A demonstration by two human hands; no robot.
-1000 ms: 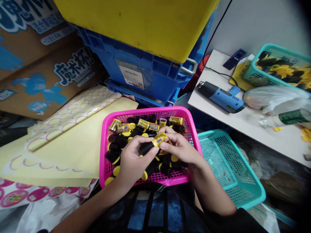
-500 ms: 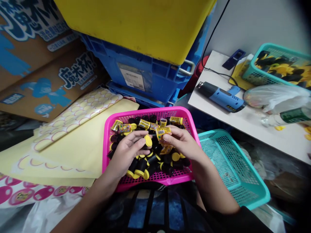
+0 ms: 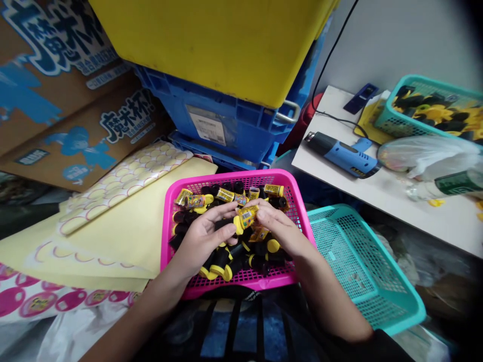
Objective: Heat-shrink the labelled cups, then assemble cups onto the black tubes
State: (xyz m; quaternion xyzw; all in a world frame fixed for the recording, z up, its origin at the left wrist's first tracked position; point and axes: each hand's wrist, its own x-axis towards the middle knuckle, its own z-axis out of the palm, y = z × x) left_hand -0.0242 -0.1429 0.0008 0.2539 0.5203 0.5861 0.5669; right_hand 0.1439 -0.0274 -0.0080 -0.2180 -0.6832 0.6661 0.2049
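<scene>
Over the pink basket [image 3: 305, 221], my left hand [image 3: 204, 236] is closed on the yellow-capped end of a small bottle [image 3: 238, 225]. A yellow printed sleeve label [image 3: 248, 216] surrounds the bottle's body, right up against the cap. My right hand [image 3: 279, 223] pinches the other end of this label, its fingers close to those of the left. Below both hands lie many black bottles with yellow caps [image 3: 219, 261]. Several bottles wearing printed labels [image 3: 225, 195] rest toward the far side of the basket.
An aqua basket [image 3: 409, 306] stands at right. The white table holds a blue heat gun [image 3: 343, 155], a plastic bag [image 3: 426, 153], a clear bottle with a green label [image 3: 458, 182] and a basket of parts [image 3: 385, 118]. Blue crates [image 3: 169, 95], cartons [image 3: 75, 141] and sticker sheets [image 3: 109, 221] are behind and left.
Half a second ago the label was apart from the yellow cap, held in my right hand. Now the hands are closer together and the label sits around the bottle against the cap.
</scene>
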